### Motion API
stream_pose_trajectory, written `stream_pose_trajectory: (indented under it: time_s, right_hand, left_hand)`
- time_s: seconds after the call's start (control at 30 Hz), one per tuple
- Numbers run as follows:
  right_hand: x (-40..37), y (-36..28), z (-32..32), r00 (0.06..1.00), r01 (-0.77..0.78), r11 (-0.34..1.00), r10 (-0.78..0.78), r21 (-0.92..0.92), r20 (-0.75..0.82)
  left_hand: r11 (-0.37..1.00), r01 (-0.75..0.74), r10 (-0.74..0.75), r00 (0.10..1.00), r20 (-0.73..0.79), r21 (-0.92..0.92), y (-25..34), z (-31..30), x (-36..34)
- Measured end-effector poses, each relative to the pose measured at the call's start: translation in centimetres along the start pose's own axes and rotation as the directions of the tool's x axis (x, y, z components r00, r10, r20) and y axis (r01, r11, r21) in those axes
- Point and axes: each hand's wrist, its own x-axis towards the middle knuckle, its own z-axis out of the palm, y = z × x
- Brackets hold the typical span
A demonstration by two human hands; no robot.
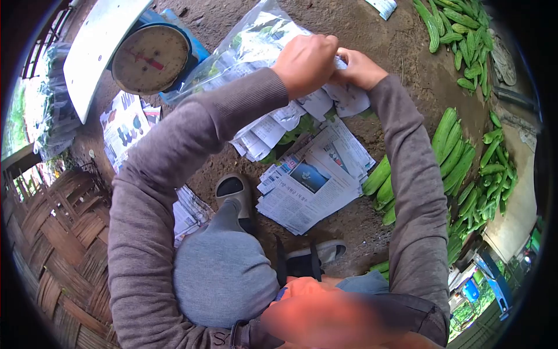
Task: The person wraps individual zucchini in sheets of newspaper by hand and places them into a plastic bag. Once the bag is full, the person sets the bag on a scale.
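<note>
Head view: the left hand and right hand meet, fingers curled tight on the top edge of a newspaper bundle. It hangs just below them, with green leaves showing inside. A plastic bag lies behind the fingers and a scale sits to their left. The bundle looks light, soft and easily torn, best gripped at its gathered top and supported underneath.

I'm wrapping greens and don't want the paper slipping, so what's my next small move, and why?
Probably tuck the top fold tight: left hand and right hand pinch one end of the printed newspaper wrap, whose lower sheets fan loose around green leaves.
</note>
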Motion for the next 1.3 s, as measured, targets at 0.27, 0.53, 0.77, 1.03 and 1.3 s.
stream_pose_trajectory:
  time_s: [0.27, 0.53, 0.77, 1.03, 1.3]
  right_hand:
    - [-10.1, 2.6, 2.1, 0.893, 0.175, 0.914, -0.304, -0.366, -0.332]
    - [-6.8, 3.2, 4.9, 0.866, 0.180, 0.975, -0.094, 0.131, -0.491]
    - [-6.9, 2.8, 6.5, 0.745, 0.134, 0.982, -0.190, -0.135, -0.640]
    - [-11.4, 6.6, 2.5, 0.789, 0.172, 0.970, -0.240, -0.172, -0.565]
    - [-26.8, 24.2, -9.6, 0.069, -0.919, 0.392, 0.291, 0.053, -0.954]
  left_hand:
    - [0.998, 0.055, -0.054, 0.998, 0.022, -0.020, -0.8, 0.0, -0.9]
    - [0.999, 0.045, -0.044, 0.998, 0.047, -0.030, 1.4, 0.6, -1.3]
    - [0.996, 0.084, -0.081, 0.994, 0.068, -0.033, 2.4, 0.1, -3.8]
    - [0.982, 0.189, -0.187, 0.979, 0.079, -0.022, 4.1, -0.5, -13.1]
    - [0.953, 0.290, -0.294, 0.955, 0.034, 0.086, 3.1, -0.7, -22.4]
